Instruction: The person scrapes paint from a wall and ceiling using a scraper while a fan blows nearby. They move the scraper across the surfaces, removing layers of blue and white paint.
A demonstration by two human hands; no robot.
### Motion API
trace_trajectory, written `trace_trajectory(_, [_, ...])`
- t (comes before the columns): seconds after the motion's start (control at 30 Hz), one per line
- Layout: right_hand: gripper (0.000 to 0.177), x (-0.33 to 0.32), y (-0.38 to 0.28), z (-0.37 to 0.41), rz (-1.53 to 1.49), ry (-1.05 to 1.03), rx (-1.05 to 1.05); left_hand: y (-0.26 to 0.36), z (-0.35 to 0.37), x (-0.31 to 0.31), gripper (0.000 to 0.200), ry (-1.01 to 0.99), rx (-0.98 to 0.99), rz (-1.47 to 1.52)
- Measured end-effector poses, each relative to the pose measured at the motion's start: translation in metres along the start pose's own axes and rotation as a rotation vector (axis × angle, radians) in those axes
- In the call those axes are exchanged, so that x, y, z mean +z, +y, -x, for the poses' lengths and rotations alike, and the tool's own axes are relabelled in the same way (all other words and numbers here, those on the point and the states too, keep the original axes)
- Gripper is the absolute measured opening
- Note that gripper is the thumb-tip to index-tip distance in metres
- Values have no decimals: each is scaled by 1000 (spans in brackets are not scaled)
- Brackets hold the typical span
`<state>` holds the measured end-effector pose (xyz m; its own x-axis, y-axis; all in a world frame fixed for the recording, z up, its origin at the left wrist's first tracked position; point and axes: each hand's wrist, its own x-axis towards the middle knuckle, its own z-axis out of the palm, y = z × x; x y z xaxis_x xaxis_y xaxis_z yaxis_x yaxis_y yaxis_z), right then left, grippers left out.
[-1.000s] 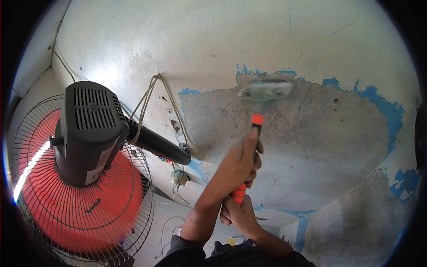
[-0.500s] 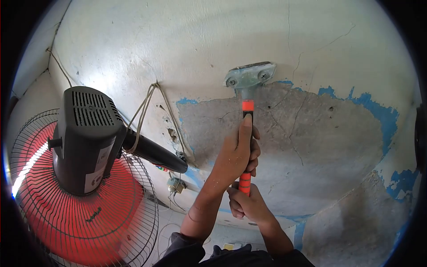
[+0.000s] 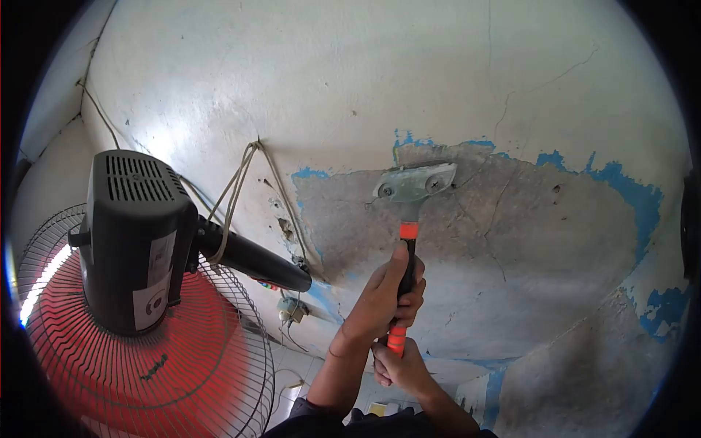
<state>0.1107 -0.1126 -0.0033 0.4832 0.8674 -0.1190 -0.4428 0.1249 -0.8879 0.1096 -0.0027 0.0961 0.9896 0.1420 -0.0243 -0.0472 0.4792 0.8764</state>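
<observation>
A paint scraper [image 3: 416, 184] with a broad bolted head and a black-and-orange handle lies against the wall [image 3: 467, 219]. Its head sits over the bare grey patch, just below the ragged edge of pale paint. My left hand [image 3: 391, 293] is wrapped around the black part of the handle, thumb up along it. Lower down, my right hand [image 3: 405, 367] is closed around the orange end. Strips of blue undercoat [image 3: 415, 139] show along the paint edge above the scraper head.
At the left stands a dark fan [image 3: 135, 241] with a red blade behind a wire guard. A cord [image 3: 237, 175] hangs from a nail and loops around the fan's black pole [image 3: 255, 255]. A socket with wires [image 3: 292, 309] is low on the wall.
Both hands have drawn the scraper down the wall, from the pale paint onto the grey patch. A newly bared strip with blue flecks shows above its head. My view has shifted slightly.
</observation>
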Motion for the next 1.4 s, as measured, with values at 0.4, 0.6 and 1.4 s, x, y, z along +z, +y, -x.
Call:
trace_trajectory(0.4, [24, 10, 9, 0, -21, 18, -16, -1, 4, -1, 54, 67, -7, -110])
trace_trajectory(0.6, [26, 4, -11, -9, -23, -18, -61, 17, -4, 17, 56, 122, 43, -165])
trace_trajectory(1.4, [21, 7, -23, -8, -3, -41, -55, 18, -3, 19, 56, 147, 9, -141])
